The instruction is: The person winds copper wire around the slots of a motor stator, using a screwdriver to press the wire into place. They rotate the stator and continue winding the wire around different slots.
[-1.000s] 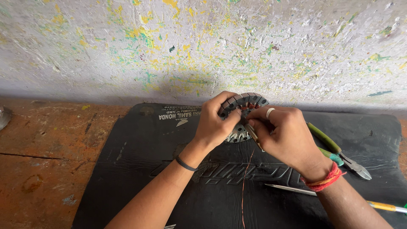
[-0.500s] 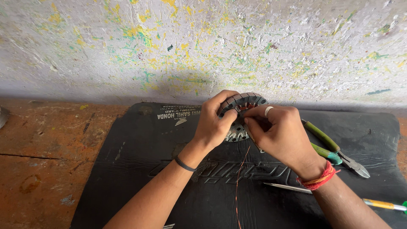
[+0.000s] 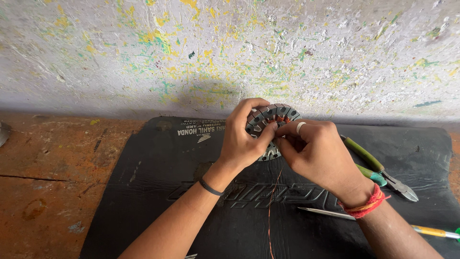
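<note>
Both hands meet over the black mat (image 3: 143, 192) on the desk (image 3: 43, 182). The left hand (image 3: 244, 139) is clamped on a round metal motor core (image 3: 273, 115), and the right hand (image 3: 318, 151) pinches copper wire (image 3: 272, 201) trailing toward six o'clock. Pliers (image 3: 378, 168) lie at three o'clock, a screwdriver (image 3: 421, 230) at four.

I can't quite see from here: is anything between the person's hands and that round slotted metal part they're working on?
Nothing visible. The left hand and right hand both hold the round slotted metal part directly. A thin copper wire hangs down from it between the wrists.
</note>
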